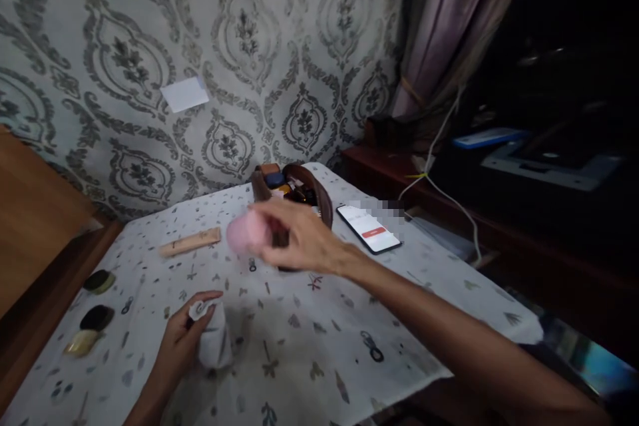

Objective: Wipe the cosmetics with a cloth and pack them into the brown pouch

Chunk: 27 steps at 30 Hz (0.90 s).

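Observation:
My right hand (294, 236) is closed round a pink rounded object (243, 231), blurred by motion, so its exact kind does not show. It is raised over the middle of the table, in front of an open brown bag (323, 194) holding several small items. Lower left, my left hand (187, 326) pinches a crumpled white cloth or tissue (215, 341) that hangs down to the table. A beige flat tube or narrow packet (190, 241) lies beyond my left hand.
A patterned white cloth covers the table (279, 359). A lit phone (369, 229) lies right of the bag. At the left edge are a dark-lidded jar (98, 281), a black round lid (96, 317) and a yellowish jar (80, 343). A white cable (462, 210) hangs at the right.

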Each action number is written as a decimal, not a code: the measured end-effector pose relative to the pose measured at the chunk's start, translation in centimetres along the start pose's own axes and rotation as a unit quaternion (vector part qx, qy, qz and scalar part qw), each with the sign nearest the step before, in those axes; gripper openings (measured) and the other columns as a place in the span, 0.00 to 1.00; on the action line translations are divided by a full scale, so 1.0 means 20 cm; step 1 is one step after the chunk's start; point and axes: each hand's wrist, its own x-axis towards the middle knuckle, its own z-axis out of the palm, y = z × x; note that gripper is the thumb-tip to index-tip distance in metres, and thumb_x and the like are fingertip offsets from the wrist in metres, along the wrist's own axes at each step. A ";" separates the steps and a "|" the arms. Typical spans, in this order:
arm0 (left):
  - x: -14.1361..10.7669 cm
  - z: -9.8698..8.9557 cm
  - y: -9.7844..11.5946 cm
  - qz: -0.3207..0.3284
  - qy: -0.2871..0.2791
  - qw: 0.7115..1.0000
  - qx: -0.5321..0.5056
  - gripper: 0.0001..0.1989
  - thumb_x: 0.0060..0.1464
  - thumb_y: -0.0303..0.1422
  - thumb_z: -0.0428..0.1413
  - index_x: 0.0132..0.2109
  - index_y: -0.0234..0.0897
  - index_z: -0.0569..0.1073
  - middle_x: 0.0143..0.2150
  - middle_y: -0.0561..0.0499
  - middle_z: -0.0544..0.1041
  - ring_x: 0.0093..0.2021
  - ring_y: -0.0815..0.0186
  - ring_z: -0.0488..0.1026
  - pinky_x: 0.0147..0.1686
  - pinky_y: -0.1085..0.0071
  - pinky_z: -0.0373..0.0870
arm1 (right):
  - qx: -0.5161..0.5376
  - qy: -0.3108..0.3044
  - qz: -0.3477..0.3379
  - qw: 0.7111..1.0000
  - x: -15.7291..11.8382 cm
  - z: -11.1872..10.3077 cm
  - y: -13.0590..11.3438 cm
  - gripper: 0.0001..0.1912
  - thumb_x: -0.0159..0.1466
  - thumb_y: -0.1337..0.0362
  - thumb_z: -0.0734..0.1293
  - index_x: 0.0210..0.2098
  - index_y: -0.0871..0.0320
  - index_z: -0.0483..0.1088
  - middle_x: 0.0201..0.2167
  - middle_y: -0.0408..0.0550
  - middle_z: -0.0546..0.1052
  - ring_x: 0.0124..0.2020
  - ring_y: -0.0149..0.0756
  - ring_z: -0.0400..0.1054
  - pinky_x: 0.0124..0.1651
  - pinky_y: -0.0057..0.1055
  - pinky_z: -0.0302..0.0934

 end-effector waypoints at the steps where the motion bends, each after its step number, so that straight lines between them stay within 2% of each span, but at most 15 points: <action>1: 0.01 0.01 -0.01 -0.005 -0.011 1.000 0.006 0.27 0.49 0.52 0.61 0.47 0.35 0.79 0.28 0.53 0.76 0.25 0.67 0.67 0.26 0.75 0.64 | 0.004 0.032 0.016 0.999 0.03 -0.08 0.03 0.24 0.56 0.59 0.71 0.51 0.56 0.73 0.43 0.48 0.78 0.38 0.36 0.71 0.42 0.33 0.65; 5: 0.04 0.03 -0.06 -0.012 0.006 1.000 0.020 0.29 0.47 0.55 0.61 0.45 0.35 0.80 0.33 0.50 0.80 0.30 0.64 0.72 0.30 0.73 0.67 | -0.012 0.103 0.086 0.991 0.13 -0.31 0.20 0.22 0.59 0.55 0.69 0.50 0.60 0.73 0.35 0.45 0.77 0.33 0.32 0.69 0.38 0.30 0.63; 8: 0.06 0.04 -0.08 -0.039 0.038 0.998 0.022 0.33 0.43 0.58 0.61 0.45 0.34 0.80 0.36 0.48 0.81 0.35 0.60 0.75 0.33 0.71 0.70 | -0.087 0.110 0.110 0.984 0.17 -0.39 0.31 0.24 0.57 0.58 0.70 0.51 0.61 0.72 0.36 0.45 0.77 0.33 0.33 0.69 0.39 0.31 0.63; 10: 0.06 0.04 -0.08 -0.056 0.040 0.997 0.023 0.34 0.43 0.59 0.62 0.46 0.34 0.80 0.38 0.47 0.82 0.37 0.57 0.76 0.35 0.69 0.72 | -0.145 0.077 0.105 0.981 0.18 -0.40 0.37 0.25 0.55 0.59 0.71 0.51 0.60 0.72 0.36 0.46 0.77 0.34 0.34 0.69 0.40 0.31 0.62; 13: 0.07 0.04 -0.11 -0.053 0.034 0.997 0.033 0.32 0.45 0.58 0.61 0.47 0.35 0.80 0.39 0.48 0.82 0.39 0.57 0.76 0.37 0.69 0.72 | -0.216 -0.008 0.075 0.974 0.19 -0.39 0.44 0.21 0.55 0.57 0.72 0.47 0.58 0.72 0.36 0.46 0.77 0.36 0.36 0.69 0.38 0.30 0.59; 17: 0.07 0.03 -0.13 -0.035 0.034 0.998 0.050 0.30 0.47 0.57 0.60 0.46 0.36 0.81 0.40 0.48 0.82 0.38 0.58 0.75 0.39 0.69 0.71 | -0.271 -0.100 0.074 0.954 0.25 -0.39 0.46 0.16 0.57 0.56 0.70 0.42 0.57 0.73 0.31 0.44 0.76 0.32 0.35 0.68 0.32 0.28 0.52; 22: 0.07 0.04 -0.09 -0.052 0.029 0.997 0.056 0.31 0.45 0.58 0.60 0.44 0.36 0.81 0.37 0.48 0.81 0.36 0.59 0.74 0.34 0.70 0.71 | -0.323 -0.135 0.110 0.930 0.34 -0.42 0.43 0.15 0.57 0.58 0.70 0.43 0.56 0.75 0.32 0.46 0.77 0.31 0.36 0.68 0.30 0.28 0.49; 27: 0.08 0.04 -0.08 -0.062 0.020 0.996 0.066 0.31 0.42 0.59 0.60 0.43 0.37 0.82 0.35 0.48 0.81 0.36 0.57 0.76 0.37 0.68 0.72 | -0.335 -0.156 0.103 0.924 0.37 -0.43 0.45 0.15 0.55 0.56 0.72 0.39 0.56 0.76 0.29 0.45 0.77 0.29 0.36 0.68 0.30 0.29 0.49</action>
